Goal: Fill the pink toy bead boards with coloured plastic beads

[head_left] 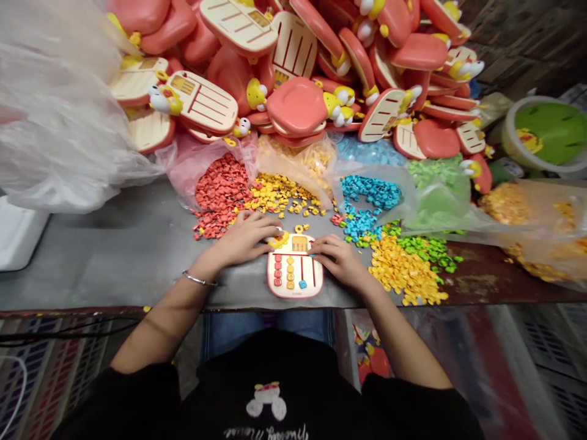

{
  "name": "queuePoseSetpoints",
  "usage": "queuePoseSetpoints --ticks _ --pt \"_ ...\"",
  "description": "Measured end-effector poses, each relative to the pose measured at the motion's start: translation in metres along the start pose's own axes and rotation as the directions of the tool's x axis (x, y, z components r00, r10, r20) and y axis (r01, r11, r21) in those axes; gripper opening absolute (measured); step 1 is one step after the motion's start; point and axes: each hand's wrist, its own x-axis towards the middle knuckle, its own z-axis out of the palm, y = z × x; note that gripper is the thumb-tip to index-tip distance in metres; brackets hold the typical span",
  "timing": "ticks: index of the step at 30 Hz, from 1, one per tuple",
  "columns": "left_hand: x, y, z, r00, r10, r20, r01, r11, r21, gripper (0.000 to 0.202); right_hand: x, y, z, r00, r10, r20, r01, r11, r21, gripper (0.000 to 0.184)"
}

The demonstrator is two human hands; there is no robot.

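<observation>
Covering a cream toy board's [296, 289] top corners, left hand [241, 239] and right hand [338, 261] curl fingers [270, 227] narrowly, any grip hidden; plastic bags [293, 160] spill colored pieces [221, 195].

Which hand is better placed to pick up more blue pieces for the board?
Right, probably: the right hand rests at the right edge of the board, closest to the blue pieces; the left hand sits at its left corner, nearer red pieces and yellow pieces.
</observation>
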Motion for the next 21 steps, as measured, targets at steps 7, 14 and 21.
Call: queuePoseSetpoints --ticks 7,14,21 --pt "0.000 0.000 0.000 1.000 0.000 0.006 -0.001 1.000 0.007 0.025 0.002 -0.001 0.013 0.998 0.002 -0.065 0.006 0.992 0.123 0.016" --pt "-0.001 0.002 -0.001 1.000 -0.008 -0.004 0.008 1.000 -0.010 0.025 0.002 -0.015 0.023 0.997 -0.012 -0.072 0.021 0.991 0.129 0.016" --pt "0.000 0.002 -0.003 1.000 0.001 0.009 0.000 0.999 -0.034 0.027 -0.028 -0.009 -0.008 0.969 0.158 -0.189 -0.136 0.983 0.127 0.018"
